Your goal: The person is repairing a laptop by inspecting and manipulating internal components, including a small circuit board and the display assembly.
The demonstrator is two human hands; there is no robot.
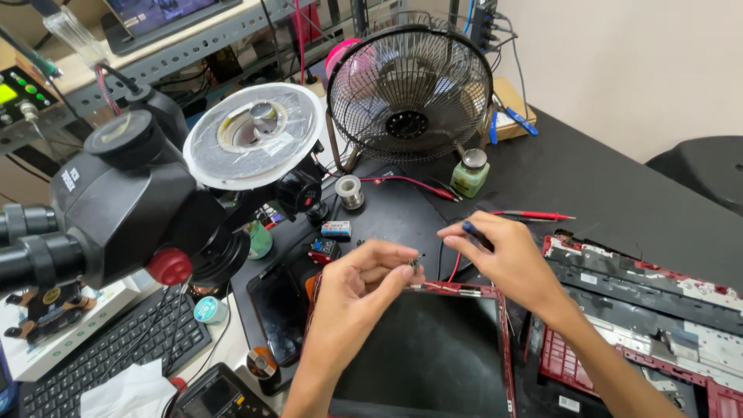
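Left hand (364, 282) pinched shut, thumb and fingertips closed on a tiny dark metal part (414, 262), too small to identify; it sits just above the far edge of the laptop screen panel (422, 352). Right hand (507, 255) curled closed around a slim dark tool with a blue tip (467, 227), held like a pen, tip pointing left toward the small part, not touching it.

Screen panel: flat glossy black glass, thin red frame, lies near centre on the matte black tabletop (604, 178). Right of it, a red laptop base shell (642, 310) with bare silvery metal strips and ribbed plastic. A red multimeter probe (534, 215), thin and pointed, lies just beyond the right hand.

Far centre: round black wire-mesh desk fan (409, 93). Beside it a small green glass bottle (469, 174) with a metal cap, and a silvery solder spool (350, 190). Left: bulky black microscope head (116, 201), smooth plastic, red knob, with a white ring light (255, 135). Near left: black keyboard (101, 360), crumpled white tissue (128, 391), a dark glossy phone (279, 310) lying flat.
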